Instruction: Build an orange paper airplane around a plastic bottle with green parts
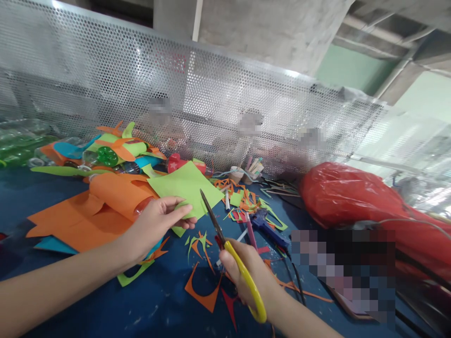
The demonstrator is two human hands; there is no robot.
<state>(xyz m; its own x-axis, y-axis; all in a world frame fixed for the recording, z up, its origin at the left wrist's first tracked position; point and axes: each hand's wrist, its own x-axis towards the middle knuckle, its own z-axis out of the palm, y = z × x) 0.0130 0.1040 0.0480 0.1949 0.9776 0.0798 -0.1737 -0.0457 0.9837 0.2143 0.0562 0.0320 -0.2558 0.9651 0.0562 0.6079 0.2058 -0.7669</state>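
A light green paper sheet point(188, 185) is pinched by its near edge between the thumb and fingers of my left hand point(160, 220). Yellow-handled scissors point(243, 270) are in my right hand point(246, 267), their blades pointing up and away, beside the sheet's right part. The blades look closed or nearly so. Under and left of my left hand lie orange paper sheets point(70, 218), with an orange-wrapped bottle point(118, 192) on them. Orange and green paper scraps point(207, 293) lie on the blue table point(151, 305) below my hands.
Paper-covered bottles point(121, 145) pile up at the back left. A blue glue gun point(271, 230) with a cable, a marker point(227, 201) and more scraps lie to the right. Cups point(237, 173), a red plastic bag point(345, 195) and a perforated metal screen point(211, 94) stand behind.
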